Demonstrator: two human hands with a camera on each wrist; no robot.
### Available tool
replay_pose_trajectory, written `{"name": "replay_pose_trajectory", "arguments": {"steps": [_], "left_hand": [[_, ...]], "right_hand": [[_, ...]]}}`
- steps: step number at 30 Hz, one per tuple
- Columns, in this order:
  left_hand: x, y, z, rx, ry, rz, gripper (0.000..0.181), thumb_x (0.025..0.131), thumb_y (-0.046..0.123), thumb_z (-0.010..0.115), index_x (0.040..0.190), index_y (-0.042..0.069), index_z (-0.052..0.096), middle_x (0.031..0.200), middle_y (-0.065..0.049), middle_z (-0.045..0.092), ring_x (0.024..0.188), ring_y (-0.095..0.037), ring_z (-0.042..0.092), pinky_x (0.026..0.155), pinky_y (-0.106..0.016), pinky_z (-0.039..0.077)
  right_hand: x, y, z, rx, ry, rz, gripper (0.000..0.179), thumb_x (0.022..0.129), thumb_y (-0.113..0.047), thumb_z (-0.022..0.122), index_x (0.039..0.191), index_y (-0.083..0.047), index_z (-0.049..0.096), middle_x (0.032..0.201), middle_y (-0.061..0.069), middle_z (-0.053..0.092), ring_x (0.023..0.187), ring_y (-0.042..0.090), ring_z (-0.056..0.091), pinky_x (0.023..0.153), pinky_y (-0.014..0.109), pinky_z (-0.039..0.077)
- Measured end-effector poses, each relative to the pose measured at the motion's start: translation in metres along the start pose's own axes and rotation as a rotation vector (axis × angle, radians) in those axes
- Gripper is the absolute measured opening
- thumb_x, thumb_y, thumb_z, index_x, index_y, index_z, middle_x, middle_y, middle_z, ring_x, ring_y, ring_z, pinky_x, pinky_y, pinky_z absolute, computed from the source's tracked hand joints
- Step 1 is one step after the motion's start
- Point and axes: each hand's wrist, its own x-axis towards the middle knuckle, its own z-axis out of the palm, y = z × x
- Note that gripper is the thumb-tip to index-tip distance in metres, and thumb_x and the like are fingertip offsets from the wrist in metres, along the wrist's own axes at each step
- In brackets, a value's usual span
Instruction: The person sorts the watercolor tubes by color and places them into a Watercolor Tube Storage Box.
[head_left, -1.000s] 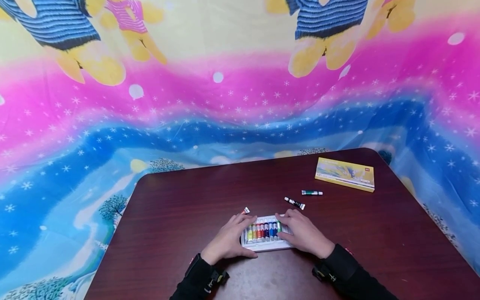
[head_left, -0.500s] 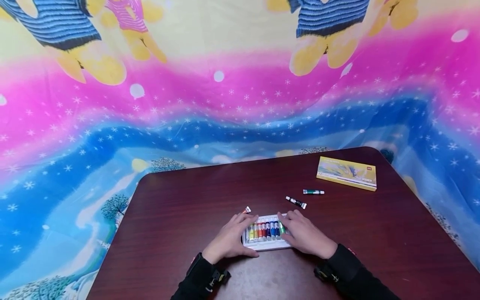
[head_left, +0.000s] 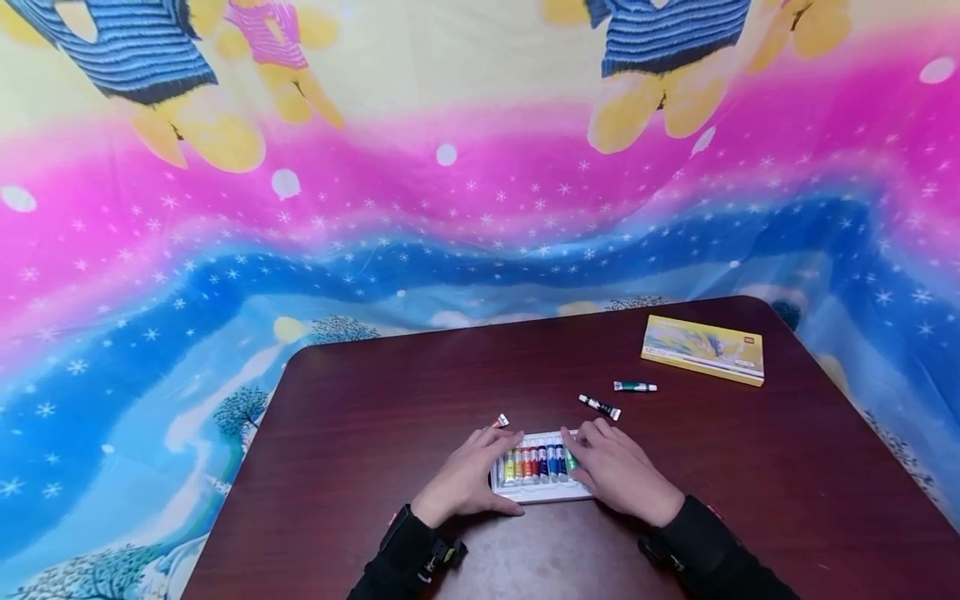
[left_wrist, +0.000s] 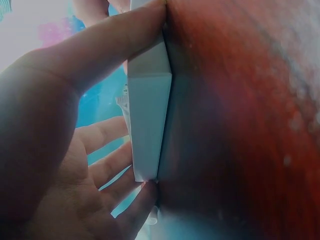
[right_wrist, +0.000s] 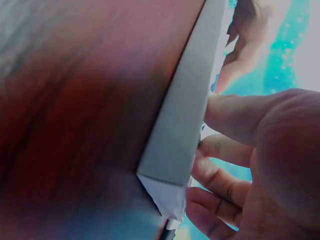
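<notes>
Paint-tube tray [head_left: 553, 492], white and lying flat on the table [head_left: 375, 400], is probably light and fairly stiff, best held by its short ends; the tubes [head_left: 534, 464] inside would likely dent if squeezed. Left hand [head_left: 468, 477] grips its left end, fingers apart. Right hand [head_left: 626, 475] pinches a light-green tube [head_left: 572, 462], thumb opposite forefinger.

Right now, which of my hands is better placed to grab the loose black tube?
Probably your right hand: it's nearer the black tube, while your left hand holds the left end of the white tray.
</notes>
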Motion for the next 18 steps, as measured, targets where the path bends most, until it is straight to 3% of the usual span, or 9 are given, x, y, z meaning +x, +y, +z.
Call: {"name": "replay_pose_trajectory", "arguments": {"steps": [3,6,10,13,16,18], "left_hand": [[0.0,0.0,0.001,0.004,0.004,-0.004,0.108,0.072,0.06,0.089,0.161,0.028,0.039,0.158,0.001,0.046,0.149,-0.029,0.04,0.115,-0.054,0.043],[0.001,0.0,0.001,0.007,0.007,-0.005,0.108,0.071,0.06,0.09,0.161,0.027,0.039,0.158,0.001,0.046,0.15,-0.03,0.039,0.116,-0.054,0.042],[0.002,0.001,0.001,0.008,0.004,-0.001,0.108,0.072,0.06,0.089,0.161,0.027,0.038,0.16,0.0,0.045,0.153,-0.033,0.035,0.118,-0.056,0.039],[0.002,0.001,0.001,0.004,0.008,0.0,0.108,0.072,0.059,0.09,0.161,0.027,0.039,0.159,0.0,0.045,0.153,-0.034,0.033,0.119,-0.057,0.037],[0.002,0.0,0.002,-0.001,0.014,0.002,0.107,0.071,0.058,0.091,0.16,0.026,0.041,0.159,-0.001,0.046,0.153,-0.035,0.034,0.119,-0.057,0.038],[0.001,0.0,0.003,0.001,0.02,0.008,0.107,0.07,0.057,0.091,0.16,0.026,0.042,0.157,-0.002,0.047,0.152,-0.036,0.036,0.118,-0.057,0.039]], "right_hand": [[0.002,0.003,-0.003,0.069,-0.042,0.007,0.06,0.094,-0.035,0.077,0.144,-0.007,0.062,0.107,0.003,0.06,0.095,0.016,0.044,0.079,0.031,0.043],[0.004,0.015,-0.007,0.213,-0.05,0.055,0.057,0.095,-0.033,0.076,0.144,-0.007,0.062,0.106,0.002,0.061,0.094,0.014,0.048,0.077,0.03,0.046],[0.004,0.049,-0.011,0.331,0.1,0.168,0.05,0.097,-0.022,0.074,0.143,-0.008,0.063,0.111,0.006,0.065,0.101,0.021,0.056,0.082,0.038,0.052],[-0.002,0.082,-0.01,0.336,0.177,0.254,0.054,0.098,-0.017,0.072,0.149,-0.008,0.057,0.131,0.018,0.062,0.121,0.036,0.055,0.097,0.054,0.051],[-0.011,0.106,-0.007,0.328,0.136,0.318,0.056,0.098,-0.016,0.071,0.151,-0.006,0.054,0.15,0.025,0.05,0.138,0.046,0.042,0.107,0.064,0.043],[-0.016,0.114,-0.005,0.302,0.106,0.334,0.052,0.097,-0.015,0.072,0.146,-0.005,0.059,0.148,0.026,0.052,0.136,0.046,0.044,0.106,0.064,0.044]]}}
